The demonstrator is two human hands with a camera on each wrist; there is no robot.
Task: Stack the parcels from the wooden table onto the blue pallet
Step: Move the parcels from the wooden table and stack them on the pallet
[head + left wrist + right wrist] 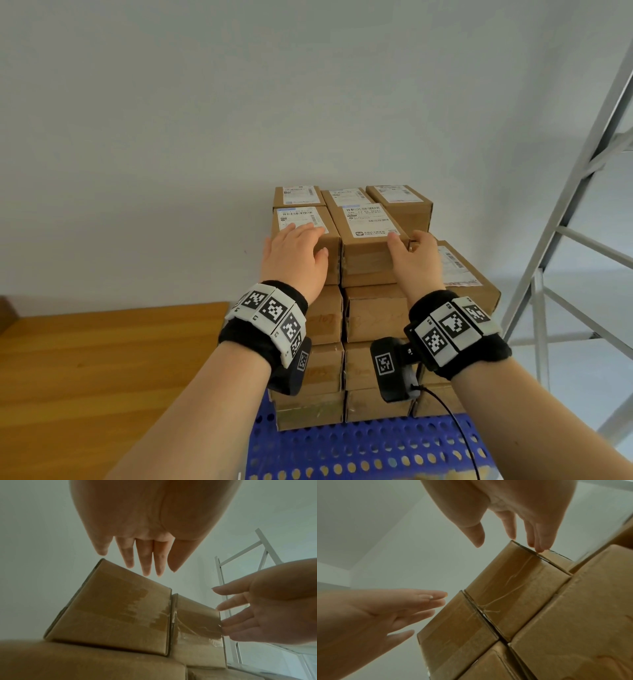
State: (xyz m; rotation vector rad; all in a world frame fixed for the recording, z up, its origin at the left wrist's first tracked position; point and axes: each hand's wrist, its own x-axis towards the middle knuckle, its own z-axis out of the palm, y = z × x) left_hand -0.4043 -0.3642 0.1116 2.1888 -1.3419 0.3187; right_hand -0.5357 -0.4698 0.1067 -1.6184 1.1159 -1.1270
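Note:
Several brown cardboard parcels with white labels are stacked in layers on the blue pallet (359, 452). My left hand (294, 250) (145, 563) hovers with straight fingers over the top front-left parcel (330, 228) (111, 608). I cannot tell whether it touches. My right hand (414, 253) (510, 524) has straight fingers, their tips against the right edge of the top front-middle parcel (370, 263) (513, 588). Neither hand holds anything. The two top front parcels stand side by side, touching.
The wooden table (102, 359) lies at the left, level with the stack's lower layers. A white metal frame (565, 240) rises at the right, close to the stack. A lower parcel (479, 291) juts out under my right hand. A plain wall is behind.

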